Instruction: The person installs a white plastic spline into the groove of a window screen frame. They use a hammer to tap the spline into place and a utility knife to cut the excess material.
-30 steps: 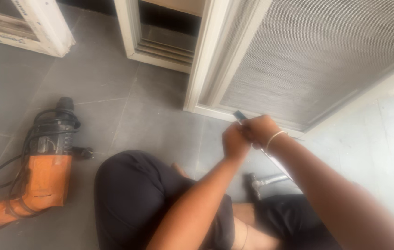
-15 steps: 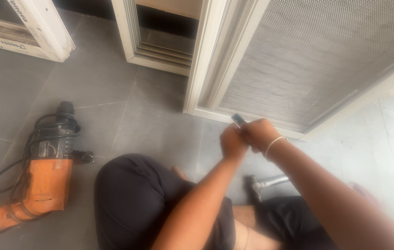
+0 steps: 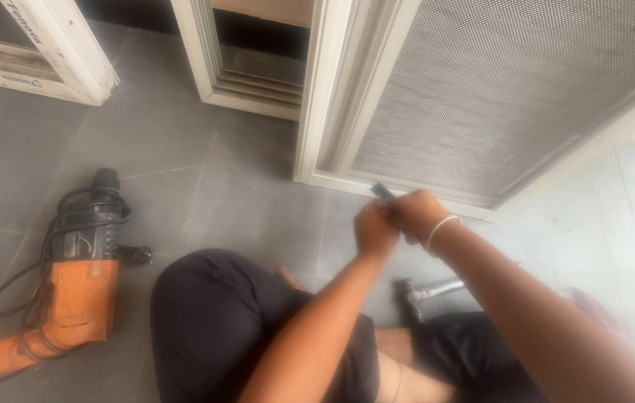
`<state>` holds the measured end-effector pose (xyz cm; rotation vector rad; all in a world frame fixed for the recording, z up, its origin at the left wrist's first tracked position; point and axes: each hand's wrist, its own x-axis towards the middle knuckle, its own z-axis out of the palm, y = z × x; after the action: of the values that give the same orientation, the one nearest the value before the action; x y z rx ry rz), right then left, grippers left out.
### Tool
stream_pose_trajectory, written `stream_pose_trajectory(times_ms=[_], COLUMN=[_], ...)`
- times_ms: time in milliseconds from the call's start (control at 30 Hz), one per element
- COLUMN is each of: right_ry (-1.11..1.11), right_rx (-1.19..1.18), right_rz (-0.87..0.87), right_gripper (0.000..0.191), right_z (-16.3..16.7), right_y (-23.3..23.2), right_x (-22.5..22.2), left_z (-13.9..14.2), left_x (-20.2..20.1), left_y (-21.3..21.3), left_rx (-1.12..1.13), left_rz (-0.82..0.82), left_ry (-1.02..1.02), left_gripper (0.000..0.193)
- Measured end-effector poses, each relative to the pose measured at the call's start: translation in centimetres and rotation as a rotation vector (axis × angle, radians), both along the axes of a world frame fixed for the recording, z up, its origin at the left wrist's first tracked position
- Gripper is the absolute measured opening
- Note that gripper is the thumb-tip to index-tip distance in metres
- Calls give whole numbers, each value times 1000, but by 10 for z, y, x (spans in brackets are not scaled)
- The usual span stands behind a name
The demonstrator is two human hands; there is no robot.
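Note:
Both my hands meet at the lower edge of a white-framed mesh screen (image 3: pixel 496 97) that leans on the floor. My right hand (image 3: pixel 420 215), with a thin bracelet at the wrist, is closed around a small dark tool (image 3: pixel 382 191) whose tip pokes out toward the frame's bottom rail (image 3: pixel 347 183). My left hand (image 3: pixel 374 230) is closed beside it, touching the right hand; whether it also grips the tool I cannot tell. I sit on the grey tiled floor with my knees in dark trousers below.
An orange and black power drill (image 3: pixel 71 291) with its cord wound round it lies on the floor at the left. A hammer (image 3: pixel 425 292) lies by my right leg. More white frames (image 3: pixel 56 52) (image 3: pixel 235 75) stand at the back.
Both hands stay at the frame's bottom rail and have barely shifted. The view has drifted slightly.

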<state>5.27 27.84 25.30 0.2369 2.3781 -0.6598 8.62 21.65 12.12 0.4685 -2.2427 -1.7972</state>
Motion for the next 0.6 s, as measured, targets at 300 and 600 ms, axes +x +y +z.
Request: stream_pose_trajectory(times_ms=[300,600], right_ry=[258,-328], right_rx=[469,-492], right_rz=[823,-277], right_gripper=[19,24], right_z=[-64,-11], right_y=[18,22], right_x=[-26,-5], left_z=[9,-18], left_x=[10,1], left_y=[4,4], left_rx=[110,5], left_rz=[0,87], left_ry=[47,22], left_gripper=[13,19])
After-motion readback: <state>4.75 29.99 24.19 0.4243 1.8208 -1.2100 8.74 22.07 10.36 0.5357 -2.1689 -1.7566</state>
